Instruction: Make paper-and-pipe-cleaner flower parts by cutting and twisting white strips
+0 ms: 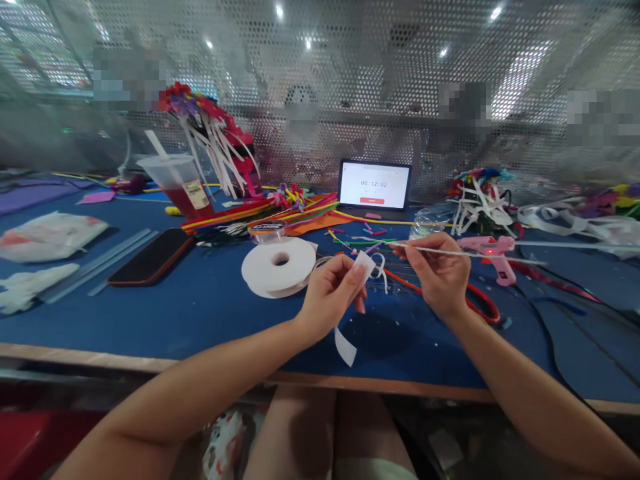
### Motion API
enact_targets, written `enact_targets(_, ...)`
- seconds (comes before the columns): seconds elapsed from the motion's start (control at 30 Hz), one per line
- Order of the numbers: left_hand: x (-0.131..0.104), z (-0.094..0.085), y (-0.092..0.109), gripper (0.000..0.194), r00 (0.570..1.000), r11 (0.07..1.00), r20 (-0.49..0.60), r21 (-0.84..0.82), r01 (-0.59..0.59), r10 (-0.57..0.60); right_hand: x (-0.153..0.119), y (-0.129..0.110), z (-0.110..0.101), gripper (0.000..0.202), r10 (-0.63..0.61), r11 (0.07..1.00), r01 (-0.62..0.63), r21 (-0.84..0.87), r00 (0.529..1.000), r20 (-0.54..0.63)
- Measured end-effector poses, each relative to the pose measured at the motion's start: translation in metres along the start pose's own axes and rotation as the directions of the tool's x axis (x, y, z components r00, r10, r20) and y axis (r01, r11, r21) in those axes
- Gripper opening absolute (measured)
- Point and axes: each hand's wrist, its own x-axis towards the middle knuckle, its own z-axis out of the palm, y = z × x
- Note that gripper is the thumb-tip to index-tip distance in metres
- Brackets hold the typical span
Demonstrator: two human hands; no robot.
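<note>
My left hand (333, 290) is closed on a white ribbon (345, 347), pinched under the thumb; its tail hangs down toward the table's front edge. To the right, my right hand (440, 270) pinches a thin white pipe cleaner (460, 253) that runs sideways through the fingers. The pipe cleaner's left end points toward the ribbon, with a gap between the hands. A large white ribbon spool (255, 267) lies left of my left hand. Scissors with red handles (487, 310) lie partly hidden behind my right hand.
A pink glue gun (500, 260) with a cord lies at right. Behind the hands stand a tablet (375, 183) showing a timer and a bundle of coloured pipe cleaners (225, 217). At left are a phone (153, 259) and a tilted drink cup (175, 183).
</note>
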Motion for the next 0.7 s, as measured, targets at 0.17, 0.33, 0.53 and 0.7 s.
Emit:
enact_targets(0.17, 0.001, 0.0, -0.002, 0.019, 0.999, 0.996, 0.002, -0.078, -0.034, 0.034, -0.007, 0.0, -0.001, 0.007, -0.018, 0.997, 0.018, 0.073, 1.0, 0.002)
enact_targets(0.33, 0.002, -0.001, -0.001, 0.019, 0.999, 0.995, -0.005, -0.095, -0.034, 0.034, -0.009, -0.003, 0.0, 0.006, -0.002, 0.997, 0.0, 0.072, 1.0, 0.031)
enact_targets(0.53, 0.002, 0.0, -0.002, 0.022, 0.999, 0.986, -0.012, -0.166, 0.03, -0.032, -0.012, -0.001, 0.002, 0.007, -0.016, 0.998, 0.011, 0.059, 0.997, 0.082)
enact_targets(0.7, 0.001, -0.001, -0.005, 0.02, 0.999, 0.978, 0.014, -0.204, 0.047, -0.045, -0.013, -0.002, 0.003, 0.014, -0.079, 0.994, 0.063, 0.093, 0.98, 0.182)
